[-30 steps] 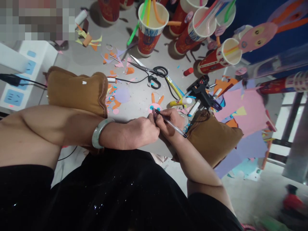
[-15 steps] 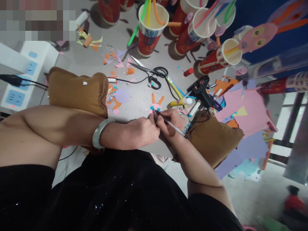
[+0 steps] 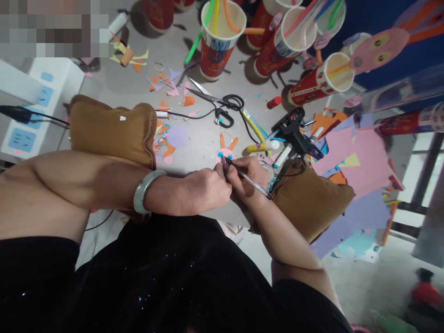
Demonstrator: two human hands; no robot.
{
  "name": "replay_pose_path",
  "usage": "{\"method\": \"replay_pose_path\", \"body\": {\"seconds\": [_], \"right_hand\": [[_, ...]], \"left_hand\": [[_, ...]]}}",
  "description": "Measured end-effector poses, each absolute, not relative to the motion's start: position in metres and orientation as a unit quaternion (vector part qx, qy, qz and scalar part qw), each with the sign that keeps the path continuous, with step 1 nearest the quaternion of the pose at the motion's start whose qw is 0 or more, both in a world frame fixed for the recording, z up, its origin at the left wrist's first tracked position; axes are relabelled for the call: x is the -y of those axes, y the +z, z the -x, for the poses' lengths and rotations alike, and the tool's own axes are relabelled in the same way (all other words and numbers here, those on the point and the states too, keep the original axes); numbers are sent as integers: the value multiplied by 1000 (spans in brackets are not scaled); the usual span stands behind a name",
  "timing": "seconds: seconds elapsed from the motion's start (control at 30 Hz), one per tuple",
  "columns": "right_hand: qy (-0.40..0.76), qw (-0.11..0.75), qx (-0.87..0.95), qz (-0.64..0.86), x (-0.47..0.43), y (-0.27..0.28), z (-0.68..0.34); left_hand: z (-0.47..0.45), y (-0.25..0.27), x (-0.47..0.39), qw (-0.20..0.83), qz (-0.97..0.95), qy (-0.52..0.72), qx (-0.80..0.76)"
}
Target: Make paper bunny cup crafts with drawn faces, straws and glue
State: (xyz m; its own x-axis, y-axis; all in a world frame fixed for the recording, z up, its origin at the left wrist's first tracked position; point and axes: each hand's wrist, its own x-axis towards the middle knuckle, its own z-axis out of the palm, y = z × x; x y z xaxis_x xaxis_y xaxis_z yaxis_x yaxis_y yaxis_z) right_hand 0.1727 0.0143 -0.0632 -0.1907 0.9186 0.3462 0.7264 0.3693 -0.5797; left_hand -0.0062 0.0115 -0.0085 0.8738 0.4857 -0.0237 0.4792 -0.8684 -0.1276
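Observation:
At the table's near edge, a small pink paper rabbit face (image 3: 225, 151) with orange ears and blue eyes shows just beyond my fingers. My left hand (image 3: 204, 189), a pale bangle on its wrist, is closed with its fingertips at the face's lower edge; that edge is hidden behind them. My right hand (image 3: 250, 175) grips a clear-barrelled pen (image 3: 255, 186), its tip end pointing at the face. Both hands touch or nearly touch each other. Black-handled scissors (image 3: 222, 102) lie open beyond, and a black glue gun (image 3: 294, 134) rests to the right.
Brown cushions lie by each forearm, one at left (image 3: 113, 132), one at right (image 3: 312, 201). Red paper cups (image 3: 217, 58) with straws stand at the back. Paper scraps (image 3: 169, 88), markers (image 3: 262, 146), coloured sheets (image 3: 360, 157) and a power strip (image 3: 26, 120) surround the work.
The view has shifted very slightly, moving the cups and glue gun a little to the right in the picture. Both hands keep the same hold and nearly the same pose.

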Motion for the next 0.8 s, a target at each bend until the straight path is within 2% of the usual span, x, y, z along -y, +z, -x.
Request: {"method": "replay_pose_path", "body": {"seconds": [0.37,0.8], "right_hand": [[150,319,754,554,-14,-62,-174],[138,327,772,527,-16,-61,-174]], "left_hand": [[6,-11,-12,81,966,1,245],[4,2,-17,44,969,71,233]]}}
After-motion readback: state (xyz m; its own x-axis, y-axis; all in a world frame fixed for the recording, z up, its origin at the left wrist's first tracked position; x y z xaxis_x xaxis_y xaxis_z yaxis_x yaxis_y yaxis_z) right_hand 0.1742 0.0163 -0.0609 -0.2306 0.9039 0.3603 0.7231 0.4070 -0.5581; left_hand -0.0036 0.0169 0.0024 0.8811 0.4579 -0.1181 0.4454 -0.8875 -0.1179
